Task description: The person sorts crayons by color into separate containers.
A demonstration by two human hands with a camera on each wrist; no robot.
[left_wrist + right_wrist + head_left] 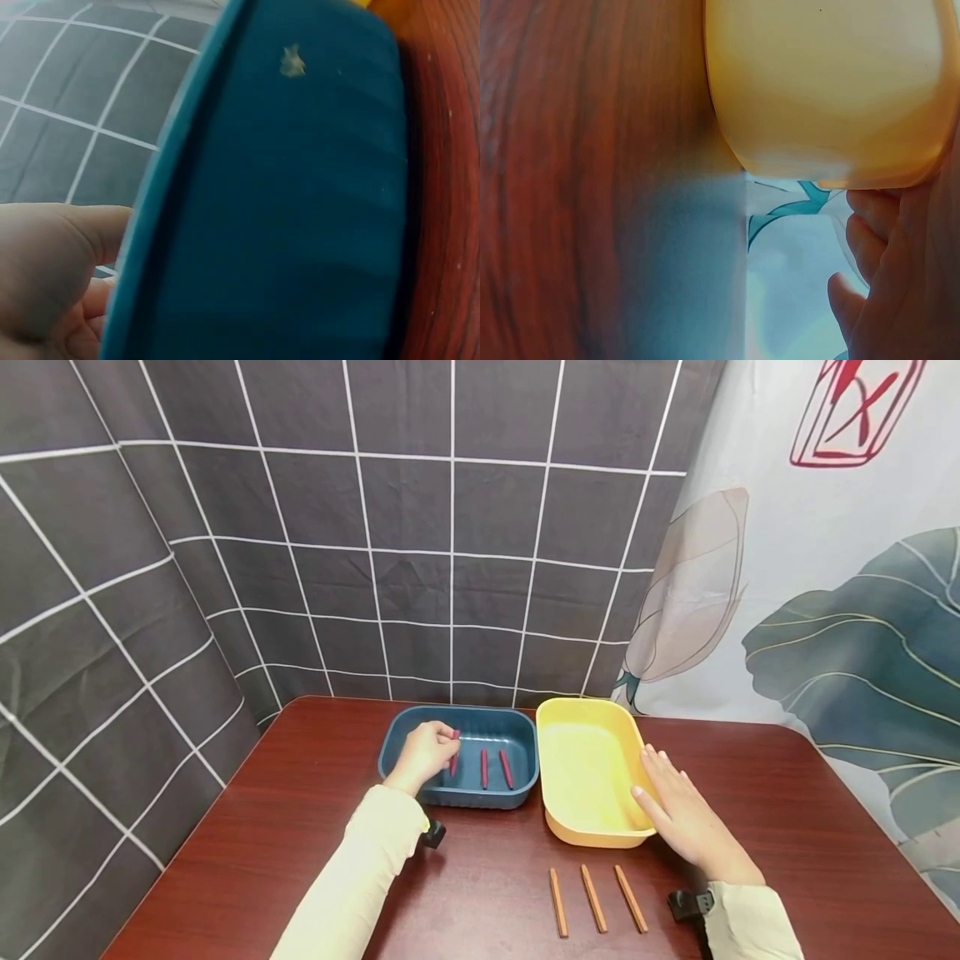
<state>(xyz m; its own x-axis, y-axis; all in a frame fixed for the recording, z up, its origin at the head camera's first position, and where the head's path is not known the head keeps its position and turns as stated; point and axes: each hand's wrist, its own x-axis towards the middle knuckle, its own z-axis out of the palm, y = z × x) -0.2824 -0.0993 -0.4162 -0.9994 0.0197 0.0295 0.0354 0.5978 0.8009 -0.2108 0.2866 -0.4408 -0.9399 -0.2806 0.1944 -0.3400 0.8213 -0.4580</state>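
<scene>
Over the blue basin (498, 797), my left hand (425, 754) pinches a dark red crayon (453, 754), its lower end pointing down into the basin. Two more dark red sticks of the same sort, a crayon (484, 768) and another crayon (506, 769), lie on the basin's floor. In the left wrist view the basin's wall (277, 187) hides the fingertips. My right hand (686, 810) rests with straight fingers along the right rim of the yellow basin (588, 752), thumb over its edge. The right wrist view has the fingers (870, 247) beside the yellow wall.
Three orange-brown sticks, also like crayons (592, 897), lie side by side on the red-brown wooden table (480, 893) in front of the yellow basin. A grey gridded curtain (405, 585) hangs behind and to the left. A patterned white curtain (825, 610) hangs at the right.
</scene>
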